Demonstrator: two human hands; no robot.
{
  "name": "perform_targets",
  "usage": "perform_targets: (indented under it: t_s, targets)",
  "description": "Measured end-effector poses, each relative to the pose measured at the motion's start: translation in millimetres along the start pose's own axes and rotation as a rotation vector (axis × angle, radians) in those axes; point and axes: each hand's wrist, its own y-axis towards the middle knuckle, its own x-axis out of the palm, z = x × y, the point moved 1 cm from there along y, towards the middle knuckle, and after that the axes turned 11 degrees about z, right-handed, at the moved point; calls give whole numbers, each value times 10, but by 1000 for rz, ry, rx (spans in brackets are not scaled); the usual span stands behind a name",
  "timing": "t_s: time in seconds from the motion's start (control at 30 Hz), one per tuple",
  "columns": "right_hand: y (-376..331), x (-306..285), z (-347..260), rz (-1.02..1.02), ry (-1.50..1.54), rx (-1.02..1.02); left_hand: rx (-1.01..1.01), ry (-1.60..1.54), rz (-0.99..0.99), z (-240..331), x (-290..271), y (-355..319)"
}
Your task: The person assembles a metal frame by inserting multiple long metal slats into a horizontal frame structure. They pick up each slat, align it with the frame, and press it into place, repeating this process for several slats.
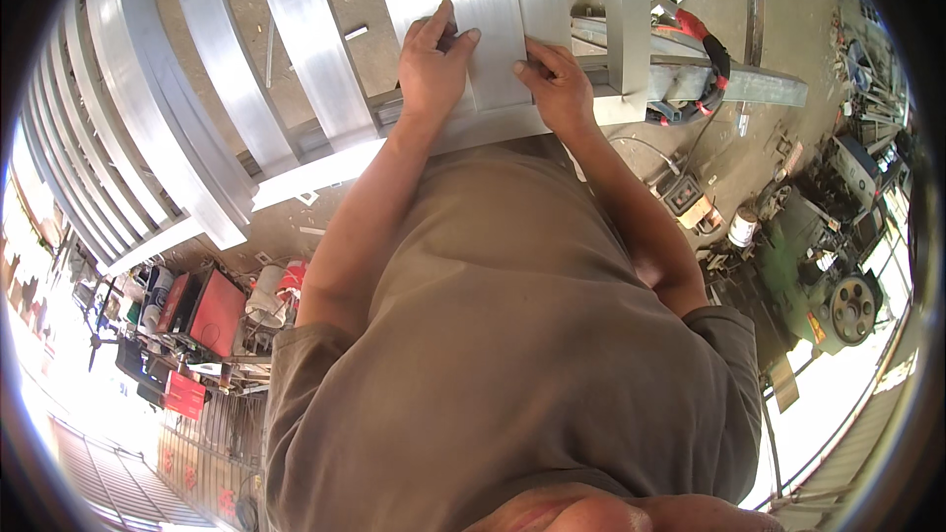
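My left hand (436, 64) rests on a wide, shiny metal panel (488, 59). Its forefinger points away from me and the thumb stands apart, so the hand is open. To its right, my right hand (560, 89) lies across a narrower metal slat (542, 0) beside the panel. The fingers of that hand bend over the slat, with thumb and fingertips at the seam between the two pieces. Both pieces lie over a silvery metal frame rail (325, 172) close to my body. What the right palm touches underneath is hidden.
More spaced slats (310, 30) run along the frame to the left. At right are a metal beam (769, 87), a black-and-red cable (717, 64) and a green machine (808, 266) with a wheel. A red box-shaped machine (212, 310) stands at lower left.
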Motion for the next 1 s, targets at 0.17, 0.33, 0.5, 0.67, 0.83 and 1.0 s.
perform_targets:
  t_s: [0.17,0.33,0.5,0.67,0.83,1.0]
  targets:
    - [25,25,23,20,-11,-24,24,-2,-3,-10,4,33]
    - [31,4,77,-6,19,-10,37,18,-14,17,-14,30]
    - [113,-78,164,-104,278,123,-10,-2,-67,32,-48,41]
    - [122,-106,192,-163,233,170,-23,-19,-66,43,-49,42]
    - [132,-111,166,-125,204,184,0,-10,-72,66,-14,50]
    - [131,-103,175,-107,148,133,-17,9,-76,78,-17,40]
